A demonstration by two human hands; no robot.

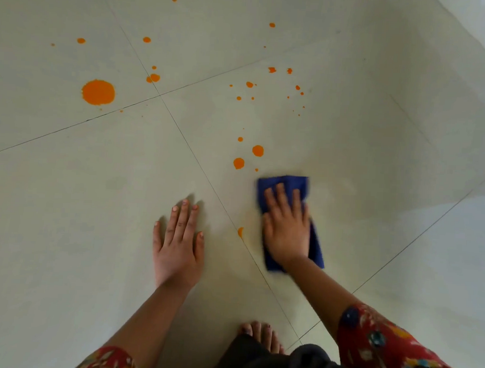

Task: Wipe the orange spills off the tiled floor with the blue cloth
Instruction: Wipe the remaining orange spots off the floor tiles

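My right hand (286, 230) presses flat with straight fingers on the folded blue cloth (287, 183), which lies on the pale tiled floor (68, 204). My left hand (179, 242) rests flat on the floor to the left, fingers spread, holding nothing. A small orange smear (240, 232) sits just left of the cloth. Two round orange drops (238, 163) (257, 150) lie just beyond the cloth. A large orange blot (98, 92) lies far left, and several small orange spots (271, 70) are scattered further off.
My bare foot (261, 337) shows at the bottom middle, with dark trousers and red patterned sleeves (389, 349) around it. Dark grout lines (182, 136) cross the floor diagonally. A faint yellowish film marks the tile around the cloth.
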